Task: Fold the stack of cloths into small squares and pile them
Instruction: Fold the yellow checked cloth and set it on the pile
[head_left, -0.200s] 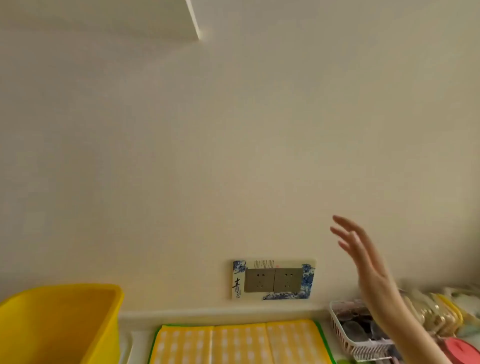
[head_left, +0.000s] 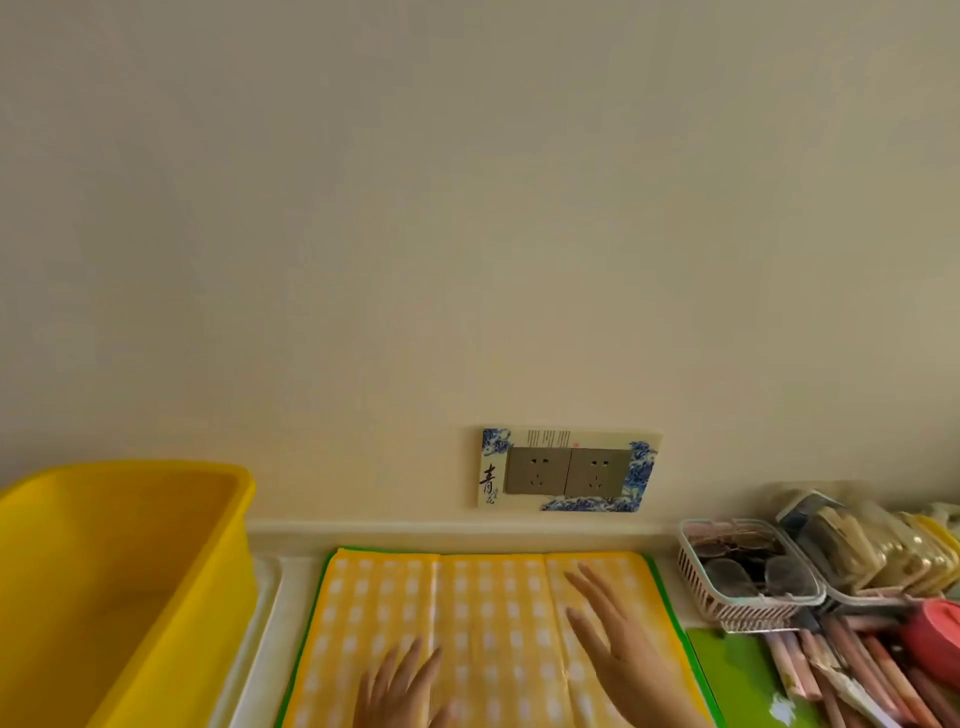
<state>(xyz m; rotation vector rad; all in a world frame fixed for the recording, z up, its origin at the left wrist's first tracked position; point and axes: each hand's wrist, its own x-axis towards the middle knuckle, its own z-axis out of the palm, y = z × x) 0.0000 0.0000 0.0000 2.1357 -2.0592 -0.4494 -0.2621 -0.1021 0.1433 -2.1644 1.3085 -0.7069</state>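
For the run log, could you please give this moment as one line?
stage: fold not begun | yellow checked cloth: spread flat | left hand: open, over cloth | right hand: open, over cloth

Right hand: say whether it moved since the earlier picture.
Yes. The right hand dropped from beside the socket to below it, over the cloth.

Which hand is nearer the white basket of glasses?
Right. The right hand is over the yellow checked cloth, just left of the white basket; the left hand is farther left, over the cloth's lower middle.
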